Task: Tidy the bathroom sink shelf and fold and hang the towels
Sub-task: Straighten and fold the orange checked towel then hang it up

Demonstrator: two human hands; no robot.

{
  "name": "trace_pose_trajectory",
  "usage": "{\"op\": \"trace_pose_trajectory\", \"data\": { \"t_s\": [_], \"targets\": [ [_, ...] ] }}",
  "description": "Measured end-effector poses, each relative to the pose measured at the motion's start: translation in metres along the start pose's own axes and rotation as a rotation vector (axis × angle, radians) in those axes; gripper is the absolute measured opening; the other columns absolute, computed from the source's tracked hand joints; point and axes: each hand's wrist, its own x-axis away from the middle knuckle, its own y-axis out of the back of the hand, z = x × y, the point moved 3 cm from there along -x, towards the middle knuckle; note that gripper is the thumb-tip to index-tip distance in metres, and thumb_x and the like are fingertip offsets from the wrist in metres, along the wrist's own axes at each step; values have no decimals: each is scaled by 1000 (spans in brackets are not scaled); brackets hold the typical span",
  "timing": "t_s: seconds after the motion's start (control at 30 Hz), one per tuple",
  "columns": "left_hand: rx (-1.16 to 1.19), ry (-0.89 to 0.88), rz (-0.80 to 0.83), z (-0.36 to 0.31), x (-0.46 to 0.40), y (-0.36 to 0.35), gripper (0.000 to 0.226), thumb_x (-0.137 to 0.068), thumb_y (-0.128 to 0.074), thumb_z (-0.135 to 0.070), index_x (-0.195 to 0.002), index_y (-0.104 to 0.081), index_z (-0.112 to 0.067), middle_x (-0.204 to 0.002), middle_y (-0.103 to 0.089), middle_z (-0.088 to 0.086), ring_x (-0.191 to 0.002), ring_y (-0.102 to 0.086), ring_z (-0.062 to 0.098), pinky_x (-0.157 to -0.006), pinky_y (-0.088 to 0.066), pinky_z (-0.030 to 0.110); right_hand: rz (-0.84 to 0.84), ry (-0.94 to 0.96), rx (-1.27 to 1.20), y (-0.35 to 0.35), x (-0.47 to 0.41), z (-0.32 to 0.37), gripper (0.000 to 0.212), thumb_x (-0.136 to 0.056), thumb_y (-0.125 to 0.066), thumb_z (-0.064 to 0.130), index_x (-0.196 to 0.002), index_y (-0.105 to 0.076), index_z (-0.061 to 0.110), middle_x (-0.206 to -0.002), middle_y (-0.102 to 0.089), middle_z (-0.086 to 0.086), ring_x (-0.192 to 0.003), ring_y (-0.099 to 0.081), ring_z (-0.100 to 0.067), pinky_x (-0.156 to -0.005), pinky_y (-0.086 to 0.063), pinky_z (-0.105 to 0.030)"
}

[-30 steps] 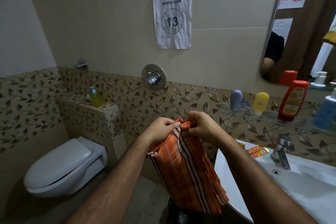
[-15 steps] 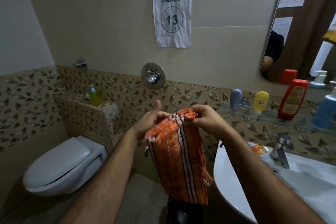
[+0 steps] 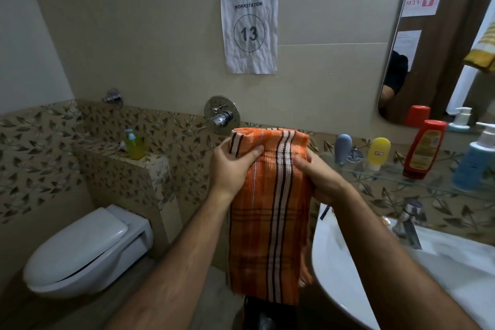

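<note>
left hand, right hand: both grip folded orange towel near top | risk: loosened grip, fold unravels

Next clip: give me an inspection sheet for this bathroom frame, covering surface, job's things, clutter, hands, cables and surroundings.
Surface: glass shelf on the wall above the white sink.
Job's things: orange striped towel, folded double, hanging long; grey tube, yellow tube, red bottle and blue pump bottle upright on the shelf.
Clutter: green soap bottle on the tiled ledge.
Hands: left hand and right hand each hold the towel near its top fold.
Cables: nothing seen.
Surroundings: toilet, lid shut; wall valve; workstation 13 sign; mirror; sink tap.
</note>
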Motion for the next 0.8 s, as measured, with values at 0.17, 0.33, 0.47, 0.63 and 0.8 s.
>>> {"op": "trace_pose_trajectory", "data": {
  "t_s": [0.17, 0.33, 0.47, 0.63, 0.8],
  "targets": [
    [-9, 68, -3, -5, -1, 0, 22, -69, -85, -26, -85, -70, -24, -89, -75, -1, -87, -72, 17, -86, -58, 44, -140, -35, 82, 0, 9, -6, 40, -80, -72, 2, -118, -62, 6, -115, -70, -19, -102, -70, -33, -88, -58, -43],
    [297, 294, 202, 20, 5, 4, 73, -61, -74, -63, -115, -67, -14, -109, -74, 9, -104, -69, 28, -80, -59, 43, -190, 42, -7, -11, 7, 11, 44, -77, -73, 11, -118, -60, 1, -108, -71, -19, -90, -71, -31, -80, -60, -41],
    [240, 451, 374, 47, 25, 2, 92, -45, -88, -58, -122, -60, -17, -112, -73, 0, -101, -70, 12, -75, -57, 23, -269, 88, 24, -12, 8, 28, 39, -79, -72, 13, -115, -61, 4, -109, -71, -19, -95, -71, -34, -82, -59, -44],
    [347, 313, 236, 37, 15, -25, 45, -71, -76, -15, -114, -66, -12, -105, -75, 5, -100, -71, 25, -81, -59, 37, -180, 94, 130, 4, 18, 44, 56, -81, -76, 25, -129, -52, 12, -122, -66, -15, -110, -67, -30, -86, -58, -40],
    [304, 274, 235, 39, 5, -48, 46, -72, -78, -13, -115, -65, -4, -111, -72, 15, -99, -70, 29, -85, -58, 41, -118, 4, 200, 23, 38, 22, 58, -76, -80, 12, -129, -57, 12, -122, -69, -10, -115, -65, -30, -94, -55, -43]
  ]
}}
